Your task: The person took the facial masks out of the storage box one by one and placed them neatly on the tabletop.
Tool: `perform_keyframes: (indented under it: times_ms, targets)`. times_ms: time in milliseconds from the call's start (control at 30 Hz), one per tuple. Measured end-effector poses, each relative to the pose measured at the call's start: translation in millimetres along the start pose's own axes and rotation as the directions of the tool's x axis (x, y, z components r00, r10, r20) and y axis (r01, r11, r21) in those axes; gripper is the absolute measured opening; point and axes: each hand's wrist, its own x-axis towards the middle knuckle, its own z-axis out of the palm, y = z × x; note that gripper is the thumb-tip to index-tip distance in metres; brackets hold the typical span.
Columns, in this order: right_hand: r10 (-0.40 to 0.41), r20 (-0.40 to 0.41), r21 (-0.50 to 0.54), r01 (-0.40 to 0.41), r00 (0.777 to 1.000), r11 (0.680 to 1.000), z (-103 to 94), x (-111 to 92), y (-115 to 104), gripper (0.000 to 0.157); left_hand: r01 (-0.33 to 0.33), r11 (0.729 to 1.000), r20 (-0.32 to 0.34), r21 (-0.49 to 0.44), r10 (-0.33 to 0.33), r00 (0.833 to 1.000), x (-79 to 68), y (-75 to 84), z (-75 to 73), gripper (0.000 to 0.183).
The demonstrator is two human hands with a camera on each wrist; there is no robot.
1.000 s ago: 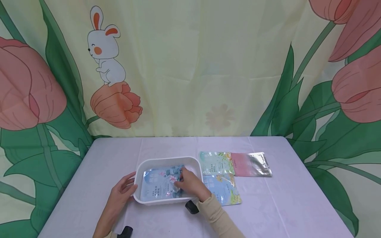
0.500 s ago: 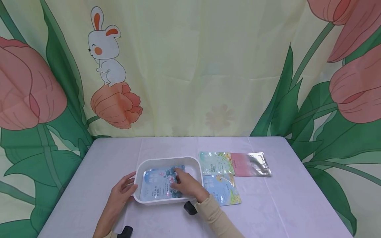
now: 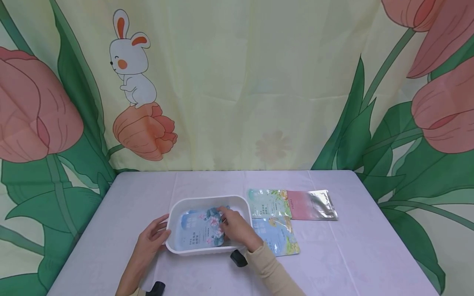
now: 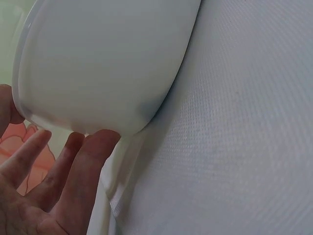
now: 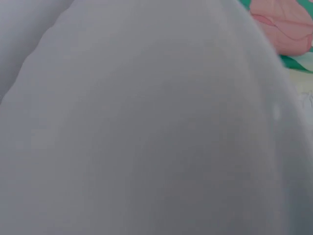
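A white plastic tray (image 3: 207,250) stands on the table with a blue flowered sheet mask packet (image 3: 196,230) lying flat inside. My right hand (image 3: 238,228) reaches over the tray's right side and pinches the packet's right edge between thumb and fingers. A blue corner shows beyond those fingertips; whether it belongs to a second packet I cannot tell. At the tray's left end my left hand (image 3: 151,238) touches the outer wall with extended fingers. The left wrist view shows these fingers (image 4: 83,166) against the wall. In the right wrist view the tray's side hides the right hand.
Right of the tray lie a green packet (image 3: 268,203), a pink and silver packet (image 3: 312,204) and a light blue packet (image 3: 277,236), partly behind the right wrist. A white cloth covers the table (image 3: 333,255). A printed tulip curtain (image 3: 237,82) hangs behind.
My right hand shifts slightly left over the packet, then back right. The packet's right edge now sits a little further left. My left hand and the tray stay put.
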Motion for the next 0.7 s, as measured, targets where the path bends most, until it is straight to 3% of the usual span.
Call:
perform_keyframes:
  times_ms: [333, 700]
  targets:
    - [-0.058, -0.053, -0.032, 0.056, 0.997, 0.998, -13.4, -5, 2, 0.039, -0.013, 1.000, 0.005, 0.001, 0.013, 1.000, 0.0, 0.3, 0.5, 0.060]
    - [-0.106, -0.012, 0.060, 0.107, 0.994, 0.992, -37.5, -18, -4, 0.040, -0.019, 1.000, 0.003, 0.013, 0.019, 1.000, -0.5, -0.2, -0.2, 0.061]
